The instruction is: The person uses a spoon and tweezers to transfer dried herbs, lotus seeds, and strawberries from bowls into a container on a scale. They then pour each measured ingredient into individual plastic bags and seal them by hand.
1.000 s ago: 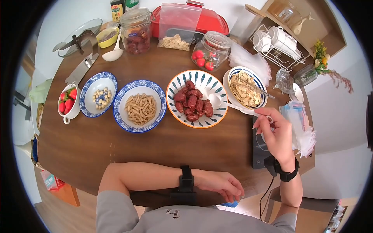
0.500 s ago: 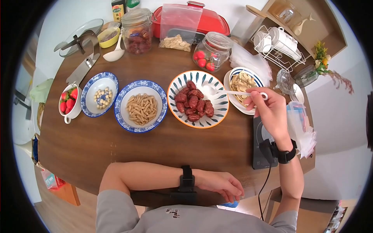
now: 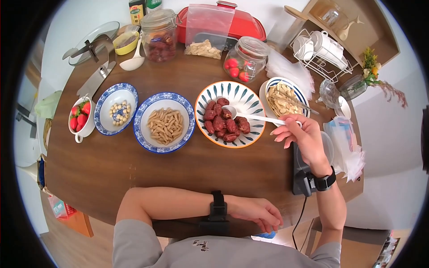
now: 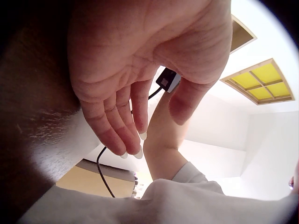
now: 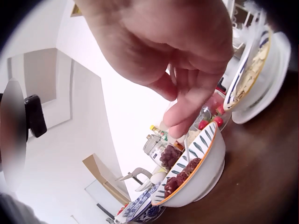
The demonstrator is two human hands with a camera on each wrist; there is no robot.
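My right hand (image 3: 306,138) pinches the end of a white spoon (image 3: 263,118) between thumb and fingers. The spoon's head lies among the dark red dried dates (image 3: 219,123) in a white bowl with green strokes and an orange rim (image 3: 254,102). From the right wrist view, that hand (image 5: 173,56) hangs above the date bowl (image 5: 205,177), and most of the spoon is hidden. My left hand (image 3: 258,213) is relaxed at the table's front edge, holding nothing; its fingers droop loosely in the left wrist view.
Left of the dates stand a blue-rimmed bowl (image 3: 189,129) of tan sticks, one of pale round seeds (image 3: 119,113), and a cup of strawberries (image 3: 82,119). A bowl of dried slices (image 3: 286,102) stands right. Behind are glass jars (image 3: 245,58) and a red cooker (image 3: 250,22).
My right hand first lifted slightly with the spoon, then came down again. The spoon's head moved left from the bowl's bare right side in among the dates. My left hand stayed in place.
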